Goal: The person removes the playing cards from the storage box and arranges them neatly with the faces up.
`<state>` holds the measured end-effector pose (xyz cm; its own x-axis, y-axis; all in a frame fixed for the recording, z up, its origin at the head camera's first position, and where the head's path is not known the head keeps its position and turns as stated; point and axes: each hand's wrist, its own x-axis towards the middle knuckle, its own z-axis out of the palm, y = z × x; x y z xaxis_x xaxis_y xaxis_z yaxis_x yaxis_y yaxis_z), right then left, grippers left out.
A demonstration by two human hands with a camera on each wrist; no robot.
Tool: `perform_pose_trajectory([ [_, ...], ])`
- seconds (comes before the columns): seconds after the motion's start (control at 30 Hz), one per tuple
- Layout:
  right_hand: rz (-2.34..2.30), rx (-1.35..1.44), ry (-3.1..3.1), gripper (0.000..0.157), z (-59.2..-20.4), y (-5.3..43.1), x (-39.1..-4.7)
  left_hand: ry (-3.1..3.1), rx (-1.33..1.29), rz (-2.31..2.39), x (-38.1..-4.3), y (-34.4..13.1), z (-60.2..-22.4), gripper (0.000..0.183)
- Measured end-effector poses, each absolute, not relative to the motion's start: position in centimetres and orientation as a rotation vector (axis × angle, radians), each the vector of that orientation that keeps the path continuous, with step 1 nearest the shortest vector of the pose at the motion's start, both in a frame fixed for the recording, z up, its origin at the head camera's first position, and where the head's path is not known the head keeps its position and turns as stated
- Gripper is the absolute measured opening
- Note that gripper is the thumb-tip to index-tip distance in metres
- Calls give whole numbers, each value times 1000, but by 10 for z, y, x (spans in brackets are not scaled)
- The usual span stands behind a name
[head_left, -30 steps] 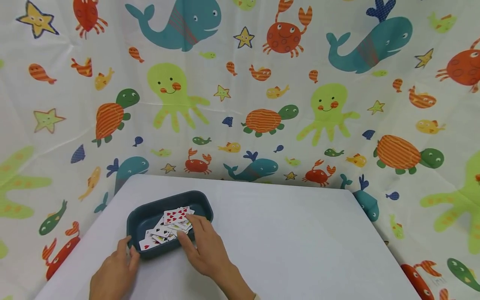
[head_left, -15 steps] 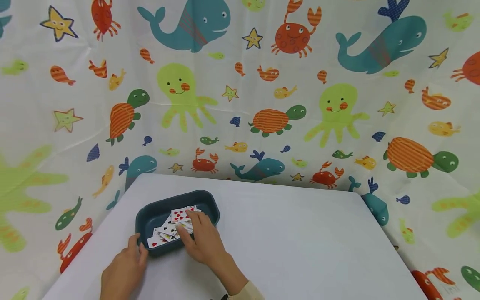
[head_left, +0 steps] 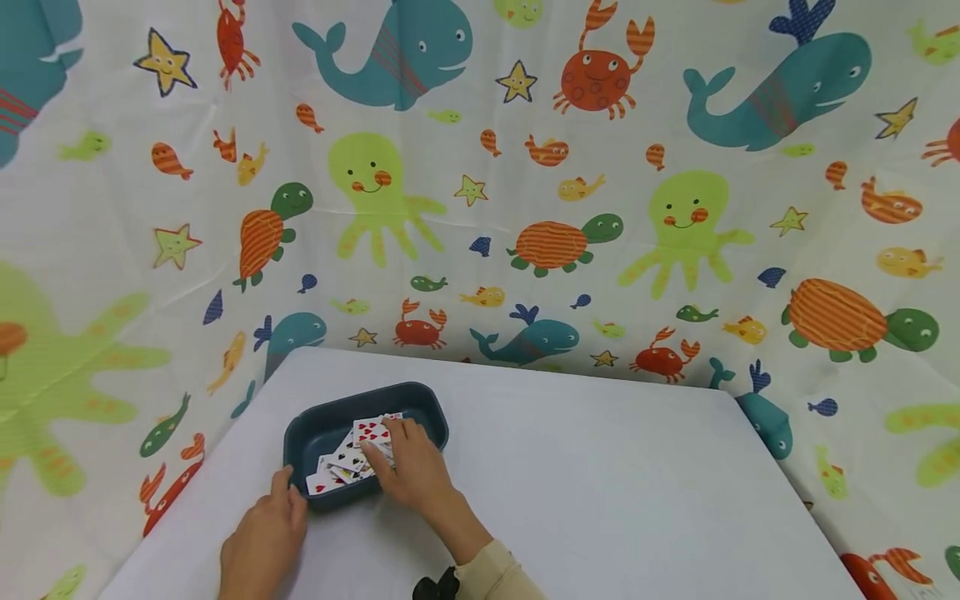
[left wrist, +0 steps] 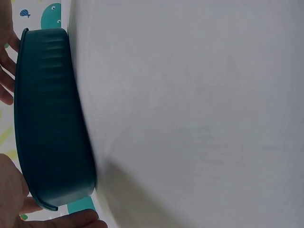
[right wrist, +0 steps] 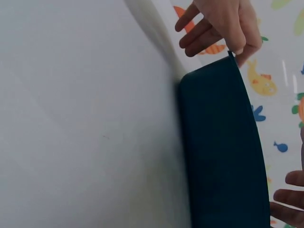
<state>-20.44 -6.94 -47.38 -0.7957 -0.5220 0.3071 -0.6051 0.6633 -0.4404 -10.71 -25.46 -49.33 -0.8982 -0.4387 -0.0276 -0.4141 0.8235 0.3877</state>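
Note:
A dark teal plastic tray (head_left: 322,429) with rounded corners sits on the white table at left. Inside it lies a loose pile of playing cards (head_left: 347,459), a hearts card on top. My left hand (head_left: 266,533) holds the tray's near left corner; in the right wrist view the thumb of this left hand (right wrist: 225,23) is at the rim. My right hand (head_left: 415,471) reaches over the near rim, fingertips resting on the cards, fingers loosely bent. In the left wrist view the tray wall (left wrist: 52,118) hides the cards.
The white tabletop (head_left: 600,483) stretches to the right of the tray. Behind and beside it hangs a curtain (head_left: 480,275) printed with sea animals. A black object (head_left: 437,585) shows at the right sleeve (head_left: 498,571).
The head view has turned slightly left, so everything appears shifted right. More of the right sleeve shows. Both hands keep their places at the tray and cards.

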Motion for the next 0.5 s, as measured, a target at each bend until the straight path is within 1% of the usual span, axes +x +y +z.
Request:
perform_pose_trajectory([
  [0.27, 783, 892, -2810, 61, -474, -85, -218, -2939, 673, -619, -108, -257, -495, 48],
  [0.37, 714, 804, -2841, 64, -475, -92, -223, -2933, 666, -611, -109, -258, -494, 48],
  [0.5, 627, 635, -2896, 72, -479, -100, -232, -2938, 645, -607, -111, -259, -493, 49],
])
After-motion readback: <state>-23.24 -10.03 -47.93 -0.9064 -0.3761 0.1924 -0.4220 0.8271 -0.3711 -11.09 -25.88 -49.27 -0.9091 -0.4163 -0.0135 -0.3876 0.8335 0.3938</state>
